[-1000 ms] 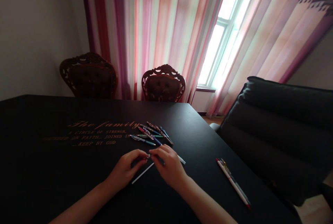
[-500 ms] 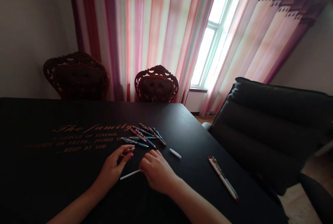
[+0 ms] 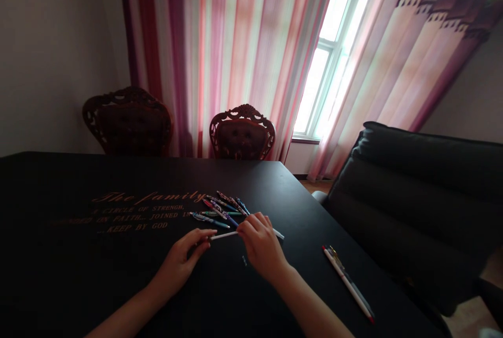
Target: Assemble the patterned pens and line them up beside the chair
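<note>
A thin white stick, which looks like a pen refill (image 3: 225, 235), spans the gap between my two hands. My left hand (image 3: 184, 255) pinches its left end between thumb and fingers; any small part at those fingertips is too dark to make out. At the other end, the closed fingers of my right hand (image 3: 261, 246) grip the refill. A tiny light piece (image 3: 244, 260), perhaps a spring, lies on the table just left of my right wrist. Behind my right hand, a white pen barrel part (image 3: 279, 235) shows only its tip.
A pile of patterned pens (image 3: 220, 209) lies just beyond my hands on the black table (image 3: 118, 270). To the right rest a white pen with red ends (image 3: 348, 283) and a clear one beside it. Carved chairs (image 3: 242, 136) and a dark armchair (image 3: 416, 202) surround the table.
The refill has risen from pointing down-left to bridging both hands. My right hand has moved up and right, partly covering the white barrel part. The tiny piece on the table now shows.
</note>
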The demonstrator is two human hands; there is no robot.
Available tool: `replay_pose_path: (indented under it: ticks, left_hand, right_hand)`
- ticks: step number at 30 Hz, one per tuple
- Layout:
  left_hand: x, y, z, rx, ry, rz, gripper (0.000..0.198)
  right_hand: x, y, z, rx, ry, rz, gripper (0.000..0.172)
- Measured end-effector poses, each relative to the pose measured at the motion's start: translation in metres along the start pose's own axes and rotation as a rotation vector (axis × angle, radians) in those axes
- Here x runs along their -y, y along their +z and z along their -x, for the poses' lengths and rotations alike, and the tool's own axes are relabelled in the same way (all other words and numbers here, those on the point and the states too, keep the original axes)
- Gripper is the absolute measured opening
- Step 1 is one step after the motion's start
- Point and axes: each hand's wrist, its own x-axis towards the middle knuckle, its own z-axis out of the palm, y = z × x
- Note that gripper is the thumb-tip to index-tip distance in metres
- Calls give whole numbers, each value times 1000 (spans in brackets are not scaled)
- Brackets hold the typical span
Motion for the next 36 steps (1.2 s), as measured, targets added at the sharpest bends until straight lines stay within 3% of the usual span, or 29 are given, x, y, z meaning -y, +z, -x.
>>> replay_pose_path:
  ticks: [11,22,24,26,28,30,33,36]
  left_hand:
    - [-3,1,1,51,8,26,29]
    - [-6,3,2,134,30,45,30]
    - [-5,2,2,118,0,73,30]
    - [-2,2,2,77,-49,108,30]
    - [1,2,1,33,-92,152,29]
    - [4,2,0,1,-115,201,28]
    - [6,3,-2,-25,-127,264,28]
    - [8,3,-3,-37,-129,296,27]
  right_hand:
    - [-10,-18,-3,-84,0,-20,16]
    - [-4,-4,-4,-10,-58,-128,14]
    - [-20,1,-7,-67,12,-153,24]
    - [-46,5,-5,-149,186,-49,29]
    - [-75,10,0,-145,406,152,35]
    - [-98,12,8,-110,556,235,29]
    - [-115,11,15,-93,603,226,13]
    - [-108,9,11,-73,561,158,12]
